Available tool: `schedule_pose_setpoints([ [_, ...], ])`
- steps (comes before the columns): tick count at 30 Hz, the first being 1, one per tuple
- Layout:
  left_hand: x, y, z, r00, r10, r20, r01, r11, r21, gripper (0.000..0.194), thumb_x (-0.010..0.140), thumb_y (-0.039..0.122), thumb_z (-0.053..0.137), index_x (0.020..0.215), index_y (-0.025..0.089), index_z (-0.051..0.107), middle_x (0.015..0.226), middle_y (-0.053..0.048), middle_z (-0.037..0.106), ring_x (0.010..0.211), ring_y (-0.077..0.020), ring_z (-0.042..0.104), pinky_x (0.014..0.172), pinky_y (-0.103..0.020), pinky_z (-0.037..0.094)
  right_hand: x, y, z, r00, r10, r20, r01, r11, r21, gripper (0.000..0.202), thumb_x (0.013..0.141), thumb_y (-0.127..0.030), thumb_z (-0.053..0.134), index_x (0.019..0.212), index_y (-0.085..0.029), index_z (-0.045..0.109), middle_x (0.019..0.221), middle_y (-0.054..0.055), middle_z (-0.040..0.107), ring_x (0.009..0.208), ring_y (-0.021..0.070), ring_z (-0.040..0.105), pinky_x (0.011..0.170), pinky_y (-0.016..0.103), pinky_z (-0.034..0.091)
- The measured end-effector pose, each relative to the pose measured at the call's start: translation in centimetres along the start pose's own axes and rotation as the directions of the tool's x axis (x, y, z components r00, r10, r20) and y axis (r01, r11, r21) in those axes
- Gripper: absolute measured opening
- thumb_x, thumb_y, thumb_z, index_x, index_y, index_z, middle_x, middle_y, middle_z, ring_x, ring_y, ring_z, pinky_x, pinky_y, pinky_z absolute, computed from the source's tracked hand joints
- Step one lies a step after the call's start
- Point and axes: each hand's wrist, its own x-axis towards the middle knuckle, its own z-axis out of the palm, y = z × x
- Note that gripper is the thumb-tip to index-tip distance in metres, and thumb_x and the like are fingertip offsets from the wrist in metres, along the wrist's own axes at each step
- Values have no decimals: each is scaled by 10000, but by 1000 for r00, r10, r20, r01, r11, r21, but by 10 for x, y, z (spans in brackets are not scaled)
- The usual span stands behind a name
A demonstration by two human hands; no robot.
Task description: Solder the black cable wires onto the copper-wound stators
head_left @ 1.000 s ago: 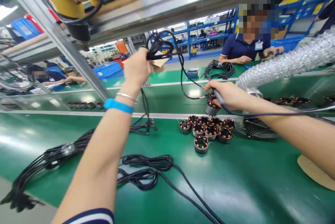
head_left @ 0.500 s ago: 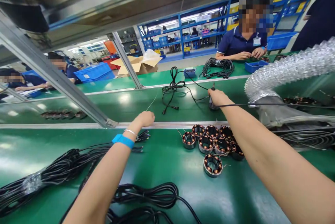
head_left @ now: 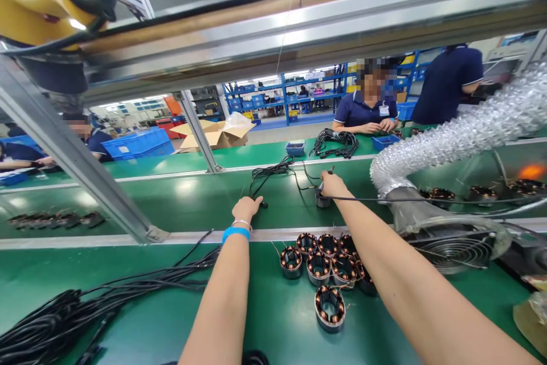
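Note:
My right hand [head_left: 334, 184] is closed at the far strip of the green bench, on a small dark-handled tool [head_left: 331, 170] just above a wound stator [head_left: 322, 200]. A black cable runs from that stator to a looped cable [head_left: 273, 168]. My left hand [head_left: 247, 207] is left of it, thumb out to the right, beside the cable's end; its curled fingers are mostly hidden, and a thin wire shows above them. Nearer me stand several copper-wound stators [head_left: 318, 267], between my forearms.
Black cable bundles [head_left: 55, 314] lie at the left. A silver duct [head_left: 453, 131] and a round fan guard [head_left: 453, 251] stand at the right. Metal posts [head_left: 85, 148] and a beam frame the bench. Two people sit or stand beyond it at the right, others at the left.
The view has tilted up and shifted. My left hand has moved closer to my right hand and the looped cable, and its thumb now sticks out. The looped cable lies flatter.

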Motion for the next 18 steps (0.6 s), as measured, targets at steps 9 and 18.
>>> schedule_pose_setpoints([
  [9, 14, -3, -12, 987, -73, 144, 65, 996, 63, 328, 929, 326, 617, 1214, 166, 593, 1214, -97, 615, 1044, -235, 630, 864, -422, 548, 29, -12, 12, 999, -31, 38, 28, 997, 75, 349, 956, -354, 597, 1243, -160, 555, 1219, 92, 591, 1043, 225, 618, 872, 430, 551],
  [18, -19, -107, -126, 972, -222, -79, 232, 960, 158, 162, 829, 245, 730, 875, 95, 692, 937, -113, 715, 965, -327, 671, 842, -549, 525, 22, -26, 16, 994, -97, 51, 91, 990, 110, 329, 953, -339, 605, 1228, -163, 567, 1211, 91, 597, 1032, 217, 623, 868, 411, 553],
])
